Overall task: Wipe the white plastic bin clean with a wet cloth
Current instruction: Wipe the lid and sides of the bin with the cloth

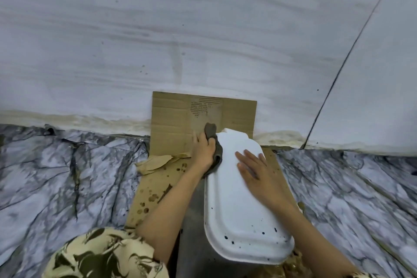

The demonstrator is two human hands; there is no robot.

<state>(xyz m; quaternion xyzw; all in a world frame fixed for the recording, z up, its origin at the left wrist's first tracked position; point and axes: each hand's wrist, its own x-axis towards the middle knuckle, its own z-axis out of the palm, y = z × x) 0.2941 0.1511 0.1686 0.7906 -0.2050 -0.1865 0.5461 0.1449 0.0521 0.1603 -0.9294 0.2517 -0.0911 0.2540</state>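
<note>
Bin (pixel 239 189) is being steadied by the flat, open right hand (pixel 257 174); left hand (pixel 204 150) is clutching the cloth (pixel 213 142) (dark specks nearer her body are probably waiting).

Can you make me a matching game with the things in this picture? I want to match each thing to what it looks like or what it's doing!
Things:
1. bin
2. cloth
3. cardboard
4. right hand

Descriptions:
A. brown, with dark wet spots
B. lying flat with straight fingers on top of the bin
C. white, with black specks near the close end
D. dark grey, gripped by the left hand against the bin's far left edge

Right pairs: 1-C, 2-D, 3-A, 4-B
</note>
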